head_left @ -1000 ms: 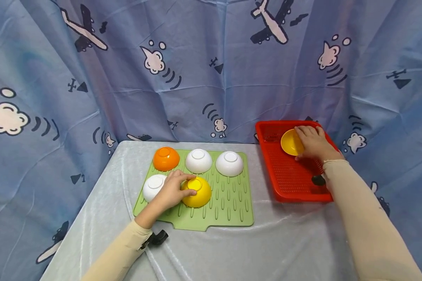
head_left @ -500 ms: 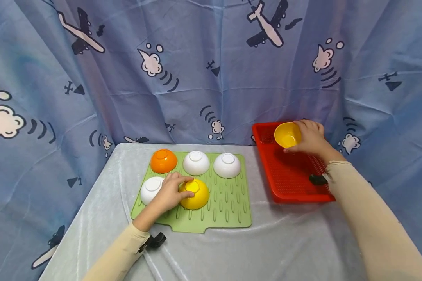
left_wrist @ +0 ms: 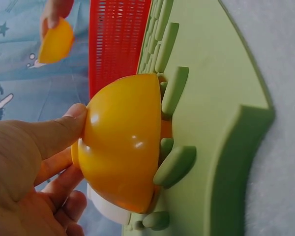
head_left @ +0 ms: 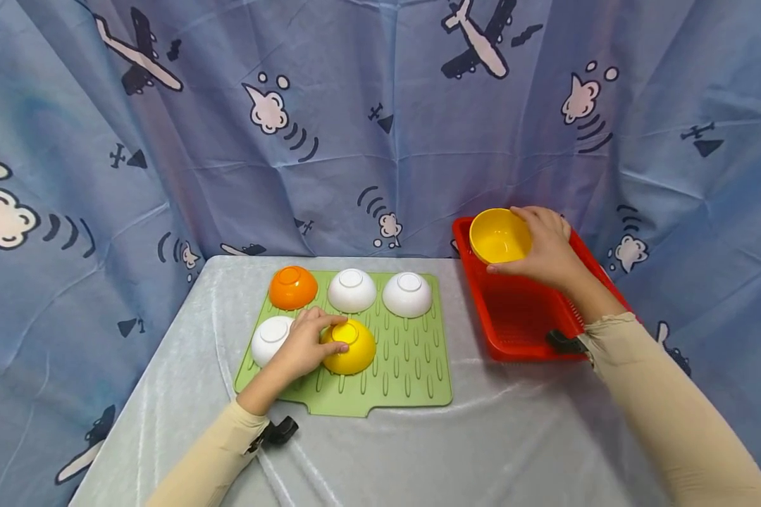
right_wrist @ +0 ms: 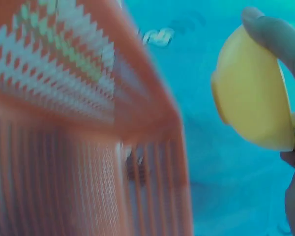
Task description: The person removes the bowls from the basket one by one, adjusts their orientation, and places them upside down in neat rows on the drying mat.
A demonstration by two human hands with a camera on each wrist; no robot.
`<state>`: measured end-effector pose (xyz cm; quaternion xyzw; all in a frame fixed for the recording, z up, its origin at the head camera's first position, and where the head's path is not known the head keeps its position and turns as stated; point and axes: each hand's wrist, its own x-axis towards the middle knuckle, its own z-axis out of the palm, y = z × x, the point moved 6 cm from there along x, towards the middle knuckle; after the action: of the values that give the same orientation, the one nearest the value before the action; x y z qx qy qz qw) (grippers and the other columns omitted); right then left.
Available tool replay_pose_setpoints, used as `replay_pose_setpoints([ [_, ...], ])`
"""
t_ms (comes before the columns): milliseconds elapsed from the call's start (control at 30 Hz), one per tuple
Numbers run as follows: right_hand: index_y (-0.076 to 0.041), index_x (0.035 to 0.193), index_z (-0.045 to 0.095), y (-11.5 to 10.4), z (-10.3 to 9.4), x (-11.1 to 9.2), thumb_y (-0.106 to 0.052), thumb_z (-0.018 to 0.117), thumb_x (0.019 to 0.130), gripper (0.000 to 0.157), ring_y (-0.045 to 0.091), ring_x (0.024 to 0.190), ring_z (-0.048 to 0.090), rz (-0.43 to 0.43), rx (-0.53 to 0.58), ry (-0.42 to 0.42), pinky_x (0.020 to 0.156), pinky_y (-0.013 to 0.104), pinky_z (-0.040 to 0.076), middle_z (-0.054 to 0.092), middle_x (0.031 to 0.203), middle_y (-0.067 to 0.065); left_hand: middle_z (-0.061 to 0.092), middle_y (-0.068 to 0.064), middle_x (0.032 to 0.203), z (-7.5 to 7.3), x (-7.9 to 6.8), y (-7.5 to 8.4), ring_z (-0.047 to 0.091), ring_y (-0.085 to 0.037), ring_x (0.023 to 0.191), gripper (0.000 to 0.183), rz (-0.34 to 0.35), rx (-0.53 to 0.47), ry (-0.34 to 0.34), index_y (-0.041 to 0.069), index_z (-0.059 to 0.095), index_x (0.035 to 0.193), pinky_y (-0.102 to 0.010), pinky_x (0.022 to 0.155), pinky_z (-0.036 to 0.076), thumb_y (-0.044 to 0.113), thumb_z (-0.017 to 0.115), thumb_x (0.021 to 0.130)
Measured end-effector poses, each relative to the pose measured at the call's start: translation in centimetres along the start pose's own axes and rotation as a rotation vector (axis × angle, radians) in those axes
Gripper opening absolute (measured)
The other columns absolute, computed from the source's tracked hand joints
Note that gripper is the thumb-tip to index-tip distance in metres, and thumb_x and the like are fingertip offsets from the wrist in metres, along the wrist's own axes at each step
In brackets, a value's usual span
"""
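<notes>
My left hand [head_left: 304, 345] pinches the base of an upside-down yellow bowl [head_left: 355, 355] on the green drying mat [head_left: 412, 396]. In the left wrist view, thumb and fingertips sit at the foot ring of this yellow bowl [left_wrist: 123, 142], whose rim is against the mat's ridges. Over the far end of the red basket [head_left: 520, 317], my right hand [head_left: 545, 246] holds another yellow bowl [head_left: 499, 236] by its side, tilted so its inside shows to the head camera. The right wrist view has that bowl [right_wrist: 250, 93] raised beyond the basket's rim [right_wrist: 179, 132].
An orange bowl [head_left: 293, 287] and two white bowls [head_left: 351, 290] stand upside down along the mat's back row. One more white bowl [head_left: 269, 341] is at front left, partly behind the left hand. A blue patterned curtain [head_left: 292, 197] hangs behind the table [head_left: 418, 465].
My right hand has lifted the yellow bowl from the basket and moved it left and up, turning its opening toward the head camera. The left hand stays on its bowl.
</notes>
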<state>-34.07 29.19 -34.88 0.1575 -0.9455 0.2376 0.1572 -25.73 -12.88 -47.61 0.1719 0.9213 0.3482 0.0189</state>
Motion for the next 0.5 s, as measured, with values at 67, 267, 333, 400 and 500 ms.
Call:
replay_pose_setpoints([
  [67,-0.002,0.149,0.046,-1.6,0.0,-0.6,-0.041,0.099,0.058,0.112,0.046,0.135,0.030,-0.005,0.013,0.015,0.109,0.066,0.014,0.044,0.143,0.024,0.054,-0.005,0.100,-0.1,0.0,0.1,0.041,-0.021,0.098,0.053,0.000,0.005,0.001,0.014,0.070,0.132,-0.037,0.086,0.030,0.027,0.086,0.084],
  [267,-0.002,0.147,0.048,-6.4,0.5,-2.8,-0.039,0.101,0.055,0.113,0.043,0.136,0.031,-0.050,0.046,0.071,0.111,0.064,0.016,0.045,0.143,0.022,0.056,-0.005,0.101,-0.1,0.0,0.2,0.042,-0.021,0.099,0.053,0.003,0.010,0.000,0.013,0.070,0.132,-0.038,0.087,0.030,0.027,0.086,0.084],
  [333,-0.002,0.146,0.048,-7.6,0.8,-3.6,-0.039,0.101,0.054,0.113,0.042,0.136,0.032,-0.072,0.054,0.088,0.111,0.063,0.017,0.045,0.142,0.021,0.056,-0.006,0.102,-0.1,0.0,0.3,0.042,-0.021,0.099,0.053,0.003,0.013,0.000,0.013,0.070,0.133,-0.038,0.087,0.030,0.028,0.086,0.084],
  [400,-0.001,0.147,0.048,-8.7,1.4,-4.4,-0.039,0.101,0.053,0.114,0.042,0.135,0.032,-0.088,0.062,0.097,0.110,0.063,0.017,0.045,0.141,0.021,0.057,-0.006,0.103,-0.1,0.0,0.4,0.042,-0.021,0.099,0.053,0.004,0.018,-0.001,0.013,0.070,0.133,-0.038,0.087,0.030,0.028,0.085,0.084],
  [500,-0.002,0.147,0.048,-10.0,2.4,-5.4,-0.042,0.101,0.051,0.117,0.039,0.134,0.033,-0.113,0.075,0.102,0.110,0.063,0.018,0.045,0.141,0.018,0.057,-0.006,0.103,-0.1,0.0,0.5,0.042,-0.021,0.099,0.053,0.004,0.029,0.002,0.012,0.069,0.133,-0.038,0.087,0.030,0.029,0.085,0.084],
])
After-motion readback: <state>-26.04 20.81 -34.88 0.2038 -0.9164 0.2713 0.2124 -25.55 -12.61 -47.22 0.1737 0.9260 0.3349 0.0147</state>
